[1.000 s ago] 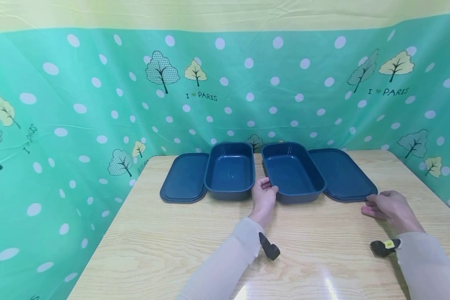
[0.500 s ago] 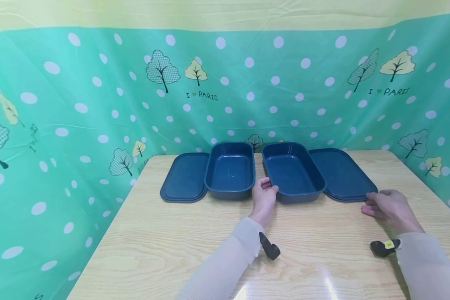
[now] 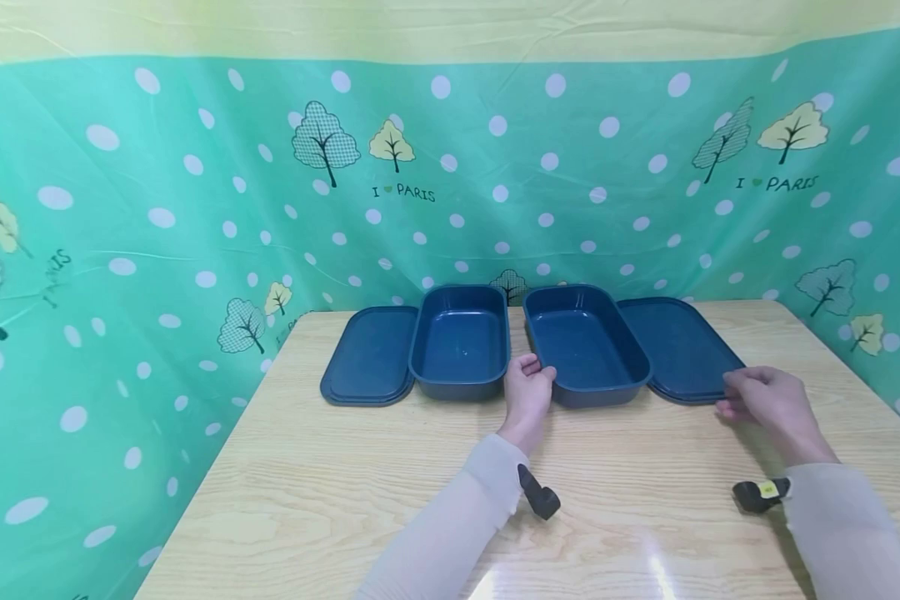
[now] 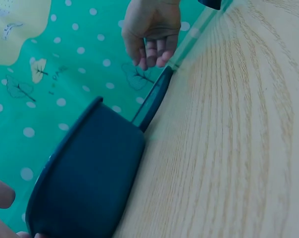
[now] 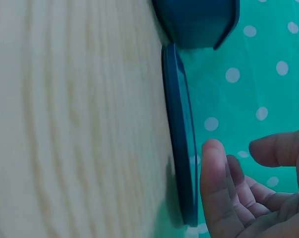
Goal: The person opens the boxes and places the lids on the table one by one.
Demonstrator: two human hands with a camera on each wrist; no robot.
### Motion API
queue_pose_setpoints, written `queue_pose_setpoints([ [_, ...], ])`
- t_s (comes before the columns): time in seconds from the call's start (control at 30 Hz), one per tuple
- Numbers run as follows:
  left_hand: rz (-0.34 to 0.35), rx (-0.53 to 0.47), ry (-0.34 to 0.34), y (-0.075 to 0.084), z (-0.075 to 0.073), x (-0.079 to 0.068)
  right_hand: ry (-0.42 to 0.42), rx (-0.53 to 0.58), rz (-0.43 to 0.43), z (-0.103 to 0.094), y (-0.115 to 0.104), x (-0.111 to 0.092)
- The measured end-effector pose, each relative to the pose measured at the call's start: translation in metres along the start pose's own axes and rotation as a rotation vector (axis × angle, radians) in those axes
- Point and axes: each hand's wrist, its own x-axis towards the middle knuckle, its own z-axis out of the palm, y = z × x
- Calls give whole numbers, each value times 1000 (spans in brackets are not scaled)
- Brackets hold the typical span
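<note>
My left hand is at the near left corner of the right blue food container. In the left wrist view its thumb stands clear of the container's rim, while its fingertips touch or nearly touch the wall at the bottom edge. My right hand hovers at the near right corner of the right blue lid, which lies flat against that container. The right wrist view shows that hand with loosely bent fingers and thumb apart, a gap between it and the lid.
A second blue container, upright, stands left of my left hand, with another flat blue lid beside it. All sit along the back of the wooden table. A green dotted cloth hangs directly behind.
The right hand has come off the lid's corner, rising and shifting slightly left. The left thumb has lifted a little from the container. Containers and lids have stayed put.
</note>
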Motion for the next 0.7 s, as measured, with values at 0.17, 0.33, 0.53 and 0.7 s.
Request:
queue_pose_setpoints([
  [0.17,25,8,-6,5,-1,-3,48,-31,-47,5,-6,-3],
  [0.33,55,56,-9,8,-1,-5,74,-14,-81,13,-13,-5],
  [0.53,58,91,-20,8,-2,-6,84,-50,-148,21,-20,-7],
  [0.7,82,111,-30,10,-4,-9,119,-109,-210,27,-26,-10],
])
